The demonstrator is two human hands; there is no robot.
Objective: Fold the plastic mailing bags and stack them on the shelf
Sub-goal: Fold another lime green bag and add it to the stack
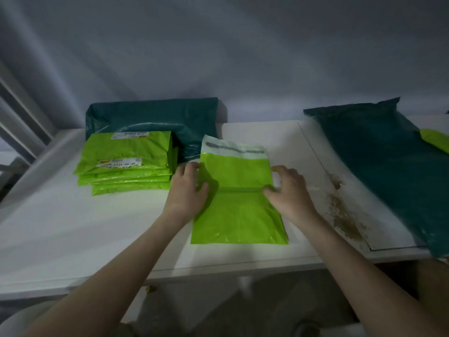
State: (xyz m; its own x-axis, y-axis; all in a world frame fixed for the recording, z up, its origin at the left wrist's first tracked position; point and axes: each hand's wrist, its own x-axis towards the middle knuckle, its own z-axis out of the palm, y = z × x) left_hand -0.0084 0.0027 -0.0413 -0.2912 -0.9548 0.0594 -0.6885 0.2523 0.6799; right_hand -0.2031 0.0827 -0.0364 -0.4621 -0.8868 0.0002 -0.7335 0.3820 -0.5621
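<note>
Bag: a lime-green mailing bag (pixel 239 203) lies flat on the white shelf (pixel 97 227), long side running away from the person, with a crease across its middle and a pale flap strip at the far end.
Left hand: the left hand (pixel 188 190) sits at the bag's left edge by the crease, thumb lying on top of the plastic and fingers curled round the edge, gripping it.
Right hand: the right hand (pixel 289 190) is at the bag's right edge by the crease, thumb on the plastic, fingers bent over the edge; whether they pinch it or only press it cannot be told.
Stack: a pile of folded green bags (pixel 126 161) stands just left of the flat bag, labels showing on the top one.
Teal bag, back: a dark teal bag (pixel 155 117) leans at the wall behind the stack.
Teal bag, right: another teal bag (pixel 379 166) lies well to the right, reaching over the shelf's front edge, with a bit of green plastic (pixel 437 142) on it at the frame's edge.
Stain: a brown stain (pixel 345 215) marks the shelf between the flat bag and the right teal bag.
</note>
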